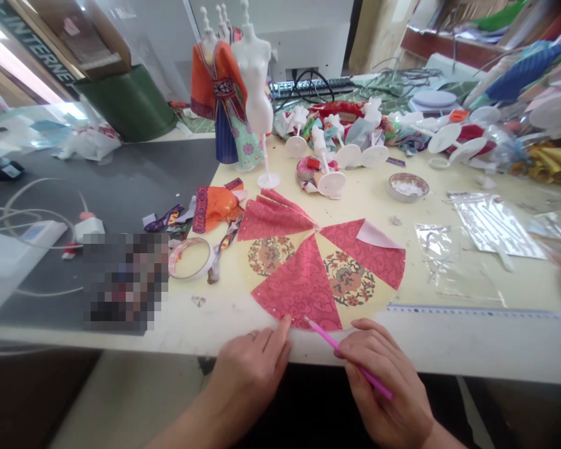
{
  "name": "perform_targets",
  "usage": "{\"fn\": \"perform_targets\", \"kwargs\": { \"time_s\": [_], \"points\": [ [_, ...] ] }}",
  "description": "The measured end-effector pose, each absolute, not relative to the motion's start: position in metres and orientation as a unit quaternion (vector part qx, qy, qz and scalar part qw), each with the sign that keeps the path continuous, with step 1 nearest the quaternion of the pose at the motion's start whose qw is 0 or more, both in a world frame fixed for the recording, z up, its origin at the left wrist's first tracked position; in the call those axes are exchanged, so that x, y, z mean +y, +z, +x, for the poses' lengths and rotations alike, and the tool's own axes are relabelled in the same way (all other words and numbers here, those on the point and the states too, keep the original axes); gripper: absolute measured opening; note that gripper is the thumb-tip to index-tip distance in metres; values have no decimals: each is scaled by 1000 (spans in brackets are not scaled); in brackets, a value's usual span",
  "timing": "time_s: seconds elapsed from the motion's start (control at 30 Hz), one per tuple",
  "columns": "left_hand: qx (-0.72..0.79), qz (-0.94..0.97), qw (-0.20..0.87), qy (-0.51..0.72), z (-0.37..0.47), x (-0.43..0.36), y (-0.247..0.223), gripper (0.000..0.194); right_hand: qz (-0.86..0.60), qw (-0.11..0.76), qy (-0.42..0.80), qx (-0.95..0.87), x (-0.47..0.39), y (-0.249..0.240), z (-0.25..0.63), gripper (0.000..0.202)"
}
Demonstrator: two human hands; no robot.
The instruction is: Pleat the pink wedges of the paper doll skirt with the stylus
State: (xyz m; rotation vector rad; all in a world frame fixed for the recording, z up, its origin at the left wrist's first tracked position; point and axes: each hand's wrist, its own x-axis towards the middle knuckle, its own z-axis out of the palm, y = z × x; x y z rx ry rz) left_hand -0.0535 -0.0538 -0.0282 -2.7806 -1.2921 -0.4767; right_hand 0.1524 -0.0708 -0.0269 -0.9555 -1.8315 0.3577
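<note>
Seemingly, the cloth point(299, 280) is dotted at seven o'clock, unfinished toward five; a pink pen point(322, 335) is gripped by the right hand point(389, 374), nothing by the left hand point(250, 362).

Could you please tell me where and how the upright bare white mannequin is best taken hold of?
I'd grip the bare white mannequin around its waist, coming from the front right: the upright body narrows there between chest and hips, while the orange-robed figure crowds its left side.
</note>
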Motion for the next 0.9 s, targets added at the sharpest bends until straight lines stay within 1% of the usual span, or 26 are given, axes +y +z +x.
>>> {"fn": "perform_targets", "kwargs": {
  "time_s": [0.23,0.4,0.63,0.7,0.8,0.9],
  "points": [
    [-405,-902,7,-149,-51,-54,-28,26,-400,497,137,-758,-71,-28,155,30],
    [-424,-883,-8,-203,-60,-51,-22,35,-403,496,138,-757,-70,-28,166,34],
    [-447,-866,21,-226,-71,-48,-19,27,-413,472,94,-773,-67,-26,175,43],
    [-465,-859,39,-211,-72,-43,-18,27,-402,462,84,-786,-67,-29,176,46],
    [-496,-854,67,-144,-74,-35,-16,30,-405,444,57,-797,-67,-35,177,49],
    [-503,-855,101,-77,-76,-29,-15,32,-446,395,17,-803,-65,-40,178,48]
  ]
}}
